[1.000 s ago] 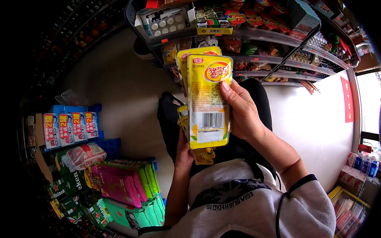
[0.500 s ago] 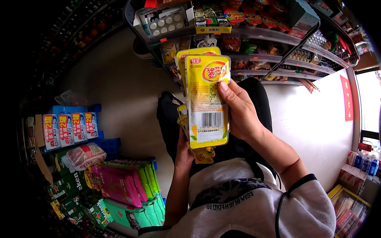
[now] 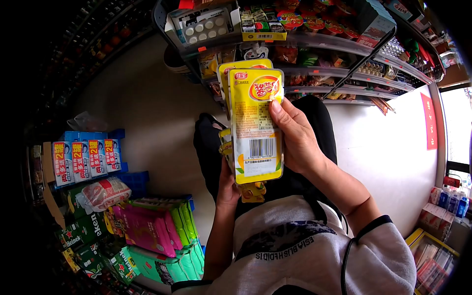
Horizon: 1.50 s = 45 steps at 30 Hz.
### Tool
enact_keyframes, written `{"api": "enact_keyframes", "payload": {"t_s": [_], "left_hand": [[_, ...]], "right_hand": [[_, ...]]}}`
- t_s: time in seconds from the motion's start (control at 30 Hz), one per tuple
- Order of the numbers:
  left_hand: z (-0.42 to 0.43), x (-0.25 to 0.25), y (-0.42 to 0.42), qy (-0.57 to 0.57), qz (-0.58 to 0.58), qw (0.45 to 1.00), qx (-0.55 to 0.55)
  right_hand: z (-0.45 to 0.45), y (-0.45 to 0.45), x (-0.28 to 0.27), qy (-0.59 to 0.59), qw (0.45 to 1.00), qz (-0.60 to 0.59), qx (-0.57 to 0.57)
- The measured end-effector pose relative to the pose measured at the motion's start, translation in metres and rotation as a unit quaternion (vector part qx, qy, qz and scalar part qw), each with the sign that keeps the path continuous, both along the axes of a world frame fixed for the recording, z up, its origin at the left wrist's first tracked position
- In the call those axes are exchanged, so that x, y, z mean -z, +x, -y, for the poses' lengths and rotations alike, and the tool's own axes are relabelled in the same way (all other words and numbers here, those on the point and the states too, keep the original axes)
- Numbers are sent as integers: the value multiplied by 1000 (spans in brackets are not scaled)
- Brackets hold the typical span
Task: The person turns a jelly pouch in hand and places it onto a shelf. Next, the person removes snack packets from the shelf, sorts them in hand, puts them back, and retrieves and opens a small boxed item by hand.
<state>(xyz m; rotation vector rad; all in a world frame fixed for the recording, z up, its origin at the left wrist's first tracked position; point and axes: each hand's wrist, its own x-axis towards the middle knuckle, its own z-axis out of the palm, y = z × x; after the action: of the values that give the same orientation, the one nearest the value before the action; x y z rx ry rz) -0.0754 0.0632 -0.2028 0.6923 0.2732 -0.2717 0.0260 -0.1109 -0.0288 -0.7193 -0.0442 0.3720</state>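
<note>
A flat yellow-and-white snack packet [image 3: 258, 118] faces me, with red lettering at its top and a barcode near the bottom. My right hand [image 3: 295, 135] is closed on its right edge, thumb lying over the front. Another yellow packet [image 3: 223, 73] shows behind it, its upper left part sticking out. Lower down, my left hand [image 3: 228, 189] is closed around more small yellow packets [image 3: 253, 192]; its fingers are mostly hidden behind the front packet. All of these are held above my lap.
Store shelves [image 3: 314, 44] with packaged snacks and cups stand ahead. To the left are blue-and-white cartons [image 3: 88, 160], a plastic-wrapped bag [image 3: 105, 192], pink packs [image 3: 147, 228] and green Heineken cartons [image 3: 81, 236]. Boxes and bottles [image 3: 452, 201] sit at the right.
The front packet and my right hand have shifted very slightly left. Both hands keep their hold.
</note>
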Motion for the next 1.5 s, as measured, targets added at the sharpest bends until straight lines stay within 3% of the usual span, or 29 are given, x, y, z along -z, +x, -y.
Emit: {"api": "enact_keyframes", "payload": {"t_s": [0.63, 0.73, 0.83, 0.87, 0.97, 1.0, 1.1, 1.2, 1.3, 1.5], "left_hand": [[-1, 6, -2, -28, 9, 999, -13], [2, -4, 1, -7, -23, 999, -22], [0, 0, 1, -29, -12, 999, -17], [-1, 3, 2, -30, -11, 999, -11], [1, 0, 4, -43, -9, 999, -12], [5, -23, 7, -16, 28, 999, -7], [5, -24, 9, -18, 29, 999, -3], [3, -5, 7, -36, -32, 999, -10], [5, -8, 10, -39, 34, 999, 1], [6, -15, 10, -37, 41, 998, 4]], "right_hand": [[1, -1, 3, 51, 998, -15, -18], [5, 1, 9, 108, 991, -45, -60], [6, 0, 11, 223, 956, -157, -107], [6, 1, 21, 373, 893, -201, -151], [3, -3, 17, 425, 862, -180, -209], [4, -5, 17, 431, 851, -205, -220], [2, -10, 13, 465, 835, -209, -206], [1, -8, 25, 347, 902, -129, -224], [2, -8, 32, 359, 896, -157, -208], [3, -15, 30, 362, 895, -194, -172]]}}
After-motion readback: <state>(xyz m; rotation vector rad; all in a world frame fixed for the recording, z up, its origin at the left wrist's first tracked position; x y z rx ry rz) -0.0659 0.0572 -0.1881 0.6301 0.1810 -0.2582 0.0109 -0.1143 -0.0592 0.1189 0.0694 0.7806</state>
